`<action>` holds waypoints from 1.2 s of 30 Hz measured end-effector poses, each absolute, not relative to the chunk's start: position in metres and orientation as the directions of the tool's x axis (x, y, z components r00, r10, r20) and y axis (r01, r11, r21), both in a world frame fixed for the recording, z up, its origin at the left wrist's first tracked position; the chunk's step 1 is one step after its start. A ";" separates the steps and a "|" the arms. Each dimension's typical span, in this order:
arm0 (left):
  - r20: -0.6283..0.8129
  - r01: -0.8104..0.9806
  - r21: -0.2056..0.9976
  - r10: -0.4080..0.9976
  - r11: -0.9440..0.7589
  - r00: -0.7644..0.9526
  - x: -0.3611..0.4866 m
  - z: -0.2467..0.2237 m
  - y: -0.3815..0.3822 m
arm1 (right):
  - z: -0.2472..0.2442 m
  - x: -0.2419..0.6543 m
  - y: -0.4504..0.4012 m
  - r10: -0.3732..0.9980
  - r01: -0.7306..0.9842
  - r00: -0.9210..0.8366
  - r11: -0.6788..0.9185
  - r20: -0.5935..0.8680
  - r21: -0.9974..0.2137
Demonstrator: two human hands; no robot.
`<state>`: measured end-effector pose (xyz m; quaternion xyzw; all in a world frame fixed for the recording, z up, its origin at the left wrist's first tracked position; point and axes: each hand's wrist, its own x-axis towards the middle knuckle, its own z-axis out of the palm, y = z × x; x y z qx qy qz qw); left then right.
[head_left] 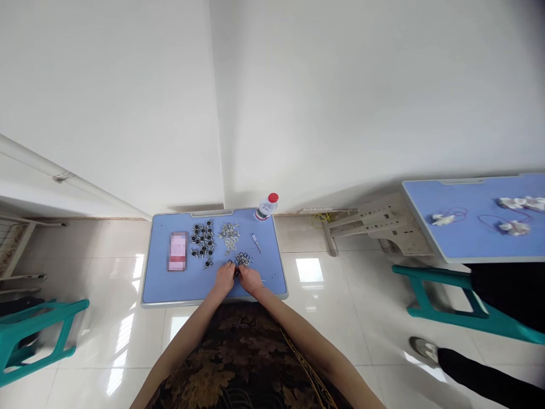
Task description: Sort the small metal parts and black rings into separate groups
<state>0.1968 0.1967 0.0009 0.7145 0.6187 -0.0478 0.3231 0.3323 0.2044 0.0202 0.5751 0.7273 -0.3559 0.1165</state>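
My left hand (225,278) and my right hand (251,279) meet near the front edge of the blue table (191,291). Both are closed, fingertips pinching a small dark part (237,272) between them; its exact kind is too small to make out. Just beyond my fingers lies a cluster of black and pale rings (242,258). Further back is a pile of pale, metallic-looking small rings and pieces (230,237). To their left sits a heap of small parts with round black heads and shiny metal prongs (203,238).
A phone with a pinkish screen (177,251) lies at the table's left. A red-capped water bottle (267,207) stands at the back right corner, near a slim white tool (256,242). Another blue table (468,227) with white parts, a teal stool (443,295) and a person's leg (489,375) are right.
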 end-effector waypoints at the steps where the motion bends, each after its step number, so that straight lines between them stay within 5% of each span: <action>1: -0.458 0.908 0.419 0.860 -0.016 0.227 0.196 -0.001 0.196 | 0.020 0.331 0.205 0.755 0.922 -0.303 0.076 -0.582 -0.381; 11: -0.234 0.791 0.608 0.967 0.066 0.099 0.173 -0.020 0.196 | 0.022 0.357 0.181 0.738 0.912 -0.382 0.202 -0.557 -0.358; 15: -0.106 0.843 0.526 0.976 -0.109 0.193 0.162 -0.024 0.180 | 0.021 0.373 0.168 0.716 0.931 -0.360 0.229 -0.598 -0.286; 23: -0.128 0.864 0.338 0.891 -0.374 0.436 0.166 -0.028 0.156 | 0.025 0.366 0.175 0.683 0.910 -0.414 0.314 -0.602 -0.269; 36: -0.142 0.891 0.409 0.950 -0.199 0.277 0.170 -0.022 0.166 | 0.020 0.369 0.172 0.682 0.908 -0.418 0.319 -0.600 -0.271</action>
